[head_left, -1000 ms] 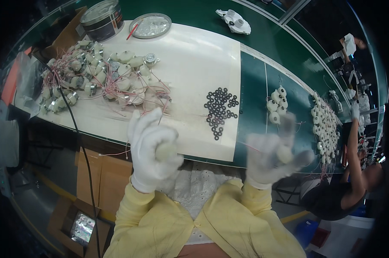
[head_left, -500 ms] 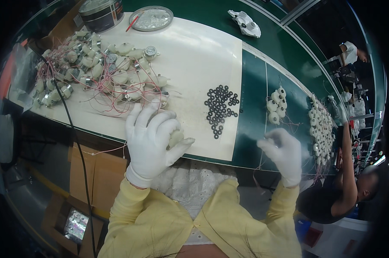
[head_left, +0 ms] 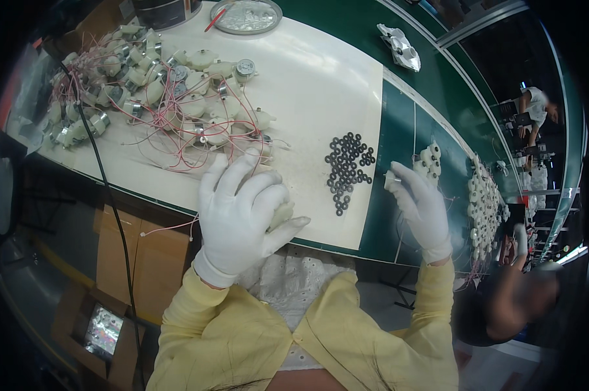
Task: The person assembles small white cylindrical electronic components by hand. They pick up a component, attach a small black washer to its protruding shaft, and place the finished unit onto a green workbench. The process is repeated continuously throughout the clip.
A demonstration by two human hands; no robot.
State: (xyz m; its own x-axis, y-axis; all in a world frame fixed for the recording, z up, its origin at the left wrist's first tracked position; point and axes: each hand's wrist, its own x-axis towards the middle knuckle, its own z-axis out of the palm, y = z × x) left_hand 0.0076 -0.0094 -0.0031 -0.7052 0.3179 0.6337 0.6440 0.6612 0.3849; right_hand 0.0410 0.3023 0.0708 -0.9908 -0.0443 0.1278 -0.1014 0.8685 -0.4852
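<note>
Both my hands wear white gloves. My left hand [head_left: 245, 212] is at the table's front edge, fingers curled over an off-white plastic motor unit [head_left: 281, 215] that shows between thumb and fingers. A pink wire with a small connector trails from under this hand to the left. My right hand [head_left: 421, 205] is over the green mat, its fingertips pinching a small whitish, partly silvery piece that looks like another motor unit [head_left: 392, 182]. Just beyond it stands a small cluster of off-white motor units [head_left: 431, 156]. Small black rings [head_left: 348, 166] lie between my hands.
A tangled pile of motor units [head_left: 158, 91] with pink wires covers the back left. Behind it are a round metal tray [head_left: 249, 16] and a black cable [head_left: 102, 163]. More units [head_left: 482, 208] line the right side. A person [head_left: 513, 300] works at the right.
My right hand has moved up and forward from the table's front edge to beside the small cluster. My left hand keeps its place over the motor unit. The whole view has shifted slightly.
</note>
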